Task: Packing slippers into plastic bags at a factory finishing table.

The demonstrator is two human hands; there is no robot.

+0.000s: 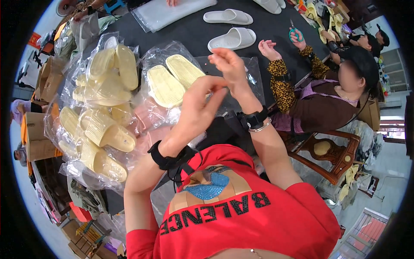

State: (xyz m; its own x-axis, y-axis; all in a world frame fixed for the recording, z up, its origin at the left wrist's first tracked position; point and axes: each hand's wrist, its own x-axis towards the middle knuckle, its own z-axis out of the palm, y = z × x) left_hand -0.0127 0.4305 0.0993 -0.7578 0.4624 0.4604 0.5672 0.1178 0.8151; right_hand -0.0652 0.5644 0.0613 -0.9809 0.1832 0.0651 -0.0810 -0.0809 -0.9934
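Note:
My left hand [201, 103] is raised over the table with its fingers bent and the thumb apart from them; nothing shows in it. Its fingertips reach the base of my right hand [230, 71], whose fingers are loosely spread, and whether they touch I cannot tell. Just beyond my left hand, a pair of pale yellow slippers [164, 86] lies side by side on a clear plastic bag [161, 52]. Another clear bag [255, 82] is spread flat, partly hidden by my right hand. White slippers [232, 39] lie farther off, past my right fingers.
Several bagged yellow slippers [105, 129] are heaped on the left, with pink ones [151, 114] beside them. A stack of clear bags [172, 13] lies on the black table [189, 36] at the far side. At right, a co-worker [327, 99] holds teal-handled scissors [296, 34] near a wooden chair [325, 149].

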